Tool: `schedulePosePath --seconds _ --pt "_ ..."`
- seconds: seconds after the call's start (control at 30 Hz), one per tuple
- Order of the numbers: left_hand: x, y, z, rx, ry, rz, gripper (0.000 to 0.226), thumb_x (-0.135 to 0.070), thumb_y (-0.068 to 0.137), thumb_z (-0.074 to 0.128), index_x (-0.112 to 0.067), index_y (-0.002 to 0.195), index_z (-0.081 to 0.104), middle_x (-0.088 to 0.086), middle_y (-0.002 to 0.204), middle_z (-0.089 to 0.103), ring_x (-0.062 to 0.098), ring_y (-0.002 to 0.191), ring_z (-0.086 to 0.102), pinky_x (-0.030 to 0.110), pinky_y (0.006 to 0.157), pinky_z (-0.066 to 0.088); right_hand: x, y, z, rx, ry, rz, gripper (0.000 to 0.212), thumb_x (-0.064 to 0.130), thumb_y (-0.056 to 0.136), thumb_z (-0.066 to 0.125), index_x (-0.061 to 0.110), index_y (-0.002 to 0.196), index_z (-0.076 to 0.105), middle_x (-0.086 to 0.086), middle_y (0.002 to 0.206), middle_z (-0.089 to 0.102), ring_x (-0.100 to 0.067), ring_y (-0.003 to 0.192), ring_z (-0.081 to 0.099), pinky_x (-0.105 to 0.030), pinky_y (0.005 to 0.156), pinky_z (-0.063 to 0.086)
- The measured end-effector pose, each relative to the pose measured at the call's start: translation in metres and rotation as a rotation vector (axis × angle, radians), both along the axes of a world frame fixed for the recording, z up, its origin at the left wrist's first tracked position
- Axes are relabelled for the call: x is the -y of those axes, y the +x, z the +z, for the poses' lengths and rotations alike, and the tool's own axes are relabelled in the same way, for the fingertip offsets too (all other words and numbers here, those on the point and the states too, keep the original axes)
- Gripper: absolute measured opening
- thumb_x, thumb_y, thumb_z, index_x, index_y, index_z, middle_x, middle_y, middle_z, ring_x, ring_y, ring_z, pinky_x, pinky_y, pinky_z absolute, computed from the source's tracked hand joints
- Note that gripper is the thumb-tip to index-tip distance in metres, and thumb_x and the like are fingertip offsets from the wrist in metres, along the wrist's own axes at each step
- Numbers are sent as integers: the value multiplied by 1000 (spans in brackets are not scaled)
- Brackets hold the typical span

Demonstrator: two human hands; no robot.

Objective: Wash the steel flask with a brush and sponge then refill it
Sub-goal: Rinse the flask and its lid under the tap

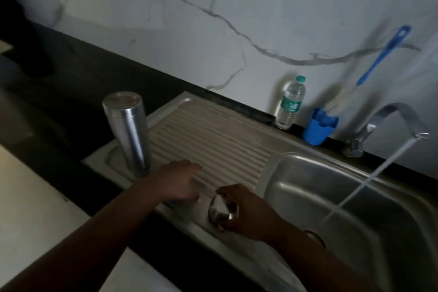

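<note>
The dark table [71, 92] is carrying a steel sink unit; the sink basin [331, 197] is taken as landmark. Left of the basin, the ribbed drainboard [213, 140] is lying flush with it. Behind the basin's far right corner, the tap [393, 121] is running, and a stream of water [369, 178] is falling into the basin. The steel flask [129, 135] is standing upright at the drainboard's far left edge, well apart from the basin, its top looking closed. Behind the basin, near the wall, a clear water bottle [290, 102] is standing just beside a blue cup [318, 129] that is holding a blue-handled brush [381, 57]. Left hand [177, 180] is hovering over the drainboard, fingers relaxed, grip wide, holding nothing. Right hand [246, 211], just left of the basin, is curling its grip round a small steel cap [221, 208] on the drainboard's near edge.
</note>
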State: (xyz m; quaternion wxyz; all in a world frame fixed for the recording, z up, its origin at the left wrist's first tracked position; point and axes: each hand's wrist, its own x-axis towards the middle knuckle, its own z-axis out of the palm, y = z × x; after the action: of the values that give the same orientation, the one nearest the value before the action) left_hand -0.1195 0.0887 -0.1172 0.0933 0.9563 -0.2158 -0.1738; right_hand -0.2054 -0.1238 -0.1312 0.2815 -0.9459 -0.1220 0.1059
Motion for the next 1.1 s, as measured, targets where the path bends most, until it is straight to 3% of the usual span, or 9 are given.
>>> schedulePosePath --seconds 0.17,0.3,0.4,0.53,0.63,0.83,0.9,1.0,1.1 --pt "-34 -13 -15 -12 20 56 106 -66 68 74 -30 153 21 1 153 34 26 139 31 41 114 29 -20 12 -5 -93 -63 60 86 62 58 65 38 137 41 16 135 43 -4 120 47 -21 96 40" --pt "-43 -11 -34 -49 -69 113 112 -69 67 72 -32 154 13 0 154 34 24 142 29 47 117 20 -27 17 -7 -110 -89 67 82 50 65 76 38 138 38 15 135 42 -7 119 48 -27 95 44" --pt "-45 -7 -40 -35 -182 172 99 -61 68 72 -32 149 22 0 146 46 22 135 40 43 113 28 -26 17 -7 -109 -97 74 84 48 67 79 38 139 36 15 137 41 -7 120 47 -28 96 44" --pt "-39 -4 -37 32 -361 168 77 -60 60 70 -33 126 41 -3 114 63 18 108 60 35 95 46 -21 13 -3 -138 27 13 95 53 65 81 37 144 29 15 139 38 -4 124 43 -20 98 38" --pt "-20 -4 -26 87 -538 181 63 -52 63 83 -38 111 45 -12 97 64 9 93 62 27 82 49 -10 8 3 -108 139 -110 95 73 60 67 40 141 31 18 128 41 3 111 46 -6 84 36" --pt "47 2 -14 32 -931 118 56 -48 54 85 -41 100 54 -9 103 62 0 93 61 22 82 51 41 -7 6 -25 251 -402 66 70 72 53 42 131 45 17 116 53 2 94 56 -11 77 43" --pt "78 -1 -12 -29 -1055 135 55 -46 52 86 -44 99 58 -8 107 62 0 97 60 16 83 47 65 -17 4 3 259 -500 61 69 74 52 39 127 50 15 113 56 1 90 57 -18 79 46" --pt "136 -8 -3 -264 -1228 188 54 -47 49 87 -45 99 65 -7 106 68 6 98 66 23 83 52 105 -36 0 13 267 -678 42 57 84 57 36 120 55 12 107 61 -2 85 60 -20 76 49" --pt "204 -15 9 -559 -1329 314 45 -34 64 87 -29 104 65 -3 95 70 2 69 63 20 60 46 148 -54 -3 4 334 -844 26 47 89 57 33 111 58 8 103 63 -2 87 60 -15 70 47"
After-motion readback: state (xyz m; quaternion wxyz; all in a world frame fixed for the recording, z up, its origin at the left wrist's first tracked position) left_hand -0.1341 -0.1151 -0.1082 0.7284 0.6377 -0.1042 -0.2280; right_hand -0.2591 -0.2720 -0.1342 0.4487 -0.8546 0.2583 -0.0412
